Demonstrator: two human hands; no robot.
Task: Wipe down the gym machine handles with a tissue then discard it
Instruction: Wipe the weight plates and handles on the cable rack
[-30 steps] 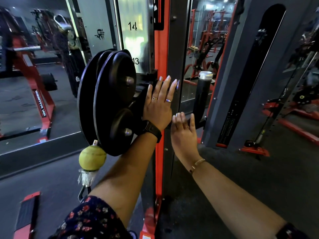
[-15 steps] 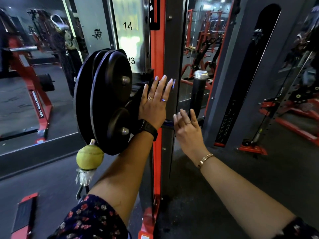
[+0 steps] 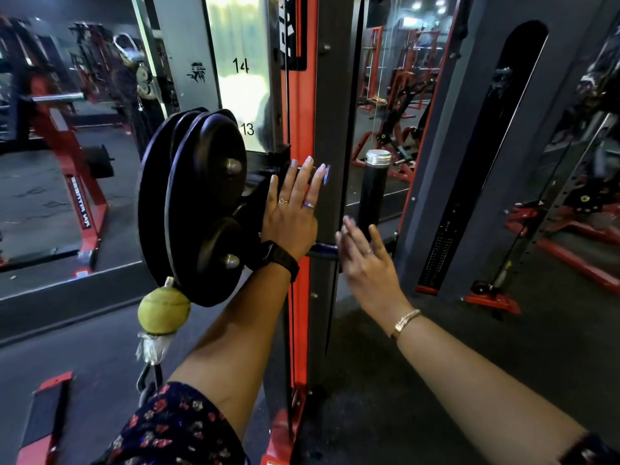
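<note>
Two hands up at the machine, both flat-fingered, neither curled round anything. Left hand (image 3: 290, 214) lies palm-down on the red-and-grey upright (image 3: 330, 112). Its fingers are straight and spread, tips pointing up, and its heel is just beside the stack of black weight plates (image 3: 198, 203). Black watch (image 3: 281, 260) on that wrist, rings on two fingers. Right hand (image 3: 367, 260) – back toward camera, fingers straight, slightly fanned, blurred – sits just right of the upright. Its fingertips overlap the foot of the black handle (image 3: 373, 193), which stands upright with a silver cap; touching or just short, can't tell. Palm side hidden. Short dark bar (image 3: 321, 251) runs between the two hands near left-wrist level. Gold bracelet (image 3: 405, 322) on right wrist. Yellow-green ball (image 3: 163, 310) hangs under the plates.
</note>
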